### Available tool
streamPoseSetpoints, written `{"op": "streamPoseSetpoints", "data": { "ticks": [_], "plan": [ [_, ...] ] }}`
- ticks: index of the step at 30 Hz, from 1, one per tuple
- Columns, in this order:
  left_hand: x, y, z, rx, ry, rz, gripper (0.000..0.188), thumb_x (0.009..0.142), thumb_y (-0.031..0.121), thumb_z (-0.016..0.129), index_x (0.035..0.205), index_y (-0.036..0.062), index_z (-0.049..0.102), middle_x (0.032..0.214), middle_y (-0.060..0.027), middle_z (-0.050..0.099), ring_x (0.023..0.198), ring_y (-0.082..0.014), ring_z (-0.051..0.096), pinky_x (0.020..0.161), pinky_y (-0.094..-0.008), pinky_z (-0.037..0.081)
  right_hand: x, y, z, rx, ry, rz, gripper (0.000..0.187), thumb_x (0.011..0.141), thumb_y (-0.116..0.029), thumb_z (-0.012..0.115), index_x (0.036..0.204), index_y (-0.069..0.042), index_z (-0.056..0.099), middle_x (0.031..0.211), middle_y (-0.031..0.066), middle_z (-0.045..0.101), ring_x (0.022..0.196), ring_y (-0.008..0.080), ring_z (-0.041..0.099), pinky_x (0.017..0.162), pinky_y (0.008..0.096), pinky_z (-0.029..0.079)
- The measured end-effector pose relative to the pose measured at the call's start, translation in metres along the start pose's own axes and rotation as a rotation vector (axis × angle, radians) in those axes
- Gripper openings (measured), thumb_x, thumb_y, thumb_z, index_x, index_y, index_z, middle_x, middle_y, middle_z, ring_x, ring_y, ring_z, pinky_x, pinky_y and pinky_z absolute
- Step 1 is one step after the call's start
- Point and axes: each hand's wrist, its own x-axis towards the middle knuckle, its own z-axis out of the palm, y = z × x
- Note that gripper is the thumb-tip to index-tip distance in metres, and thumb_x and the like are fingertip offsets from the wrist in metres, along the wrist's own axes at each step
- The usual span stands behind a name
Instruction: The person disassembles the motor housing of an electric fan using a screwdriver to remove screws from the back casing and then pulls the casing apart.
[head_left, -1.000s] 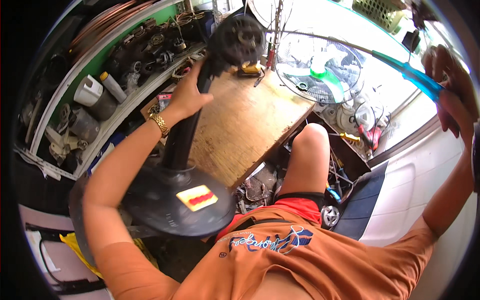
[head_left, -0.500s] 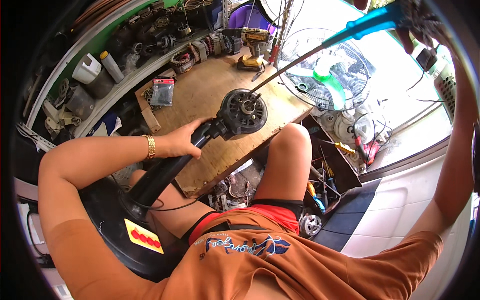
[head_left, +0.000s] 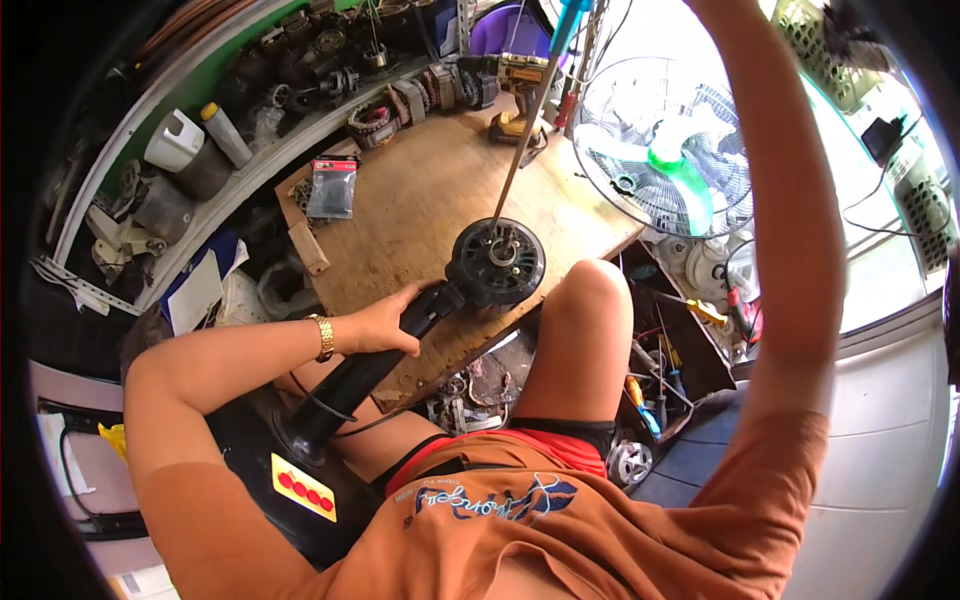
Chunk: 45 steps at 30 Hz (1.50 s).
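Note:
My left hand [head_left: 375, 325] grips the black neck of a fan stand [head_left: 345, 385] just below its round black motor [head_left: 497, 262]. The motor rests at the near edge of a wooden bench [head_left: 420, 200]. The stand's dark base [head_left: 300, 480], which has a yellow label, lies by my left thigh. A long screwdriver [head_left: 520, 130] with a blue handle stands nearly upright, its tip in the middle of the motor. My right forearm [head_left: 790, 200] reaches up to the top edge, where the hand is cut off.
A table fan with green blades [head_left: 665, 160] stands at the bench's right end, with a yellow cordless drill [head_left: 520, 85] behind it. A packet [head_left: 332, 187] lies at the left. Shelves hold motor parts and a white jug [head_left: 172, 140]. A box of tools [head_left: 670, 370] sits by my knee.
The motor has come down from high over the bench to its near edge. The screwdriver has swung from pointing right to upright, with its tip on the motor.

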Motion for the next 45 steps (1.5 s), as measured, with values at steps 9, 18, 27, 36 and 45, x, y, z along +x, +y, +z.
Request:
{"op": "streamPoseSetpoints", "data": {
  "ticks": [9, 18, 27, 36, 45],
  "plan": [
    [0.038, -0.026, -0.014, -0.005, 0.286, 0.12, 0.086, 0.079, 0.022, 0.066, 0.15, -0.0035, 0.024, 0.139, -0.0244, 0.037, 0.136, -0.0366, 0.039, 0.118, -0.0399, 0.03, 0.068, -0.005, 0.054, 0.062, -0.012, 0.009, 0.026, 0.086, -0.017, 0.069, 0.106, -0.003, 0.06, 0.078, 0.0027, 0.048, 0.067, 0.0096, 0.046, 0.058, 0.0251, 0.033],
    [0.068, 0.007, -0.004, 0.079, 0.664, 0.509, 0.042, 0.094, 0.014, 0.058, 0.132, -0.0023, 0.053, 0.133, -0.0152, 0.05, 0.132, -0.0266, 0.048, 0.114, -0.0359, 0.037, 0.086, -0.012, 0.079, 0.124, 0.02, 0.012, 0.025, 0.088, -0.019, 0.068, 0.106, -0.004, 0.06, 0.077, 0.0027, 0.048, 0.066, 0.0099, 0.046, 0.058, 0.0253, 0.033],
    [0.068, 0.047, -0.026, -0.141, 0.589, 0.688, 0.034, 0.101, 0.003, 0.057, 0.135, 0.0046, 0.063, 0.106, -0.0138, 0.076, 0.101, -0.0164, 0.073, 0.089, -0.0304, 0.057, 0.09, -0.02, 0.088, 0.191, 0.06, -0.002, 0.025, 0.089, -0.021, 0.068, 0.105, -0.004, 0.06, 0.076, 0.0027, 0.049, 0.065, 0.0101, 0.046, 0.057, 0.0255, 0.034],
    [0.071, 0.063, -0.037, 0.116, 0.75, 0.398, 0.03, 0.086, 0.024, 0.085, 0.094, 0.0033, 0.064, 0.071, 0.0019, 0.063, 0.064, -0.0048, 0.054, 0.06, -0.0228, 0.046, 0.088, -0.024, 0.09, 0.223, 0.077, -0.003, 0.025, 0.09, -0.023, 0.067, 0.105, -0.005, 0.059, 0.076, 0.0027, 0.049, 0.064, 0.0104, 0.046, 0.056, 0.0257, 0.034],
    [0.058, 0.008, -0.026, 0.181, 0.485, 0.577, 0.021, 0.089, 0.003, 0.063, 0.111, 0.0001, 0.062, 0.115, -0.0139, 0.059, 0.117, -0.0295, 0.057, 0.106, -0.0402, 0.045, 0.085, -0.027, 0.094, 0.259, 0.093, -0.005, 0.026, 0.091, -0.026, 0.067, 0.104, -0.005, 0.059, 0.075, 0.0027, 0.049, 0.063, 0.0106, 0.046, 0.056, 0.0259, 0.034]
  ]
}}
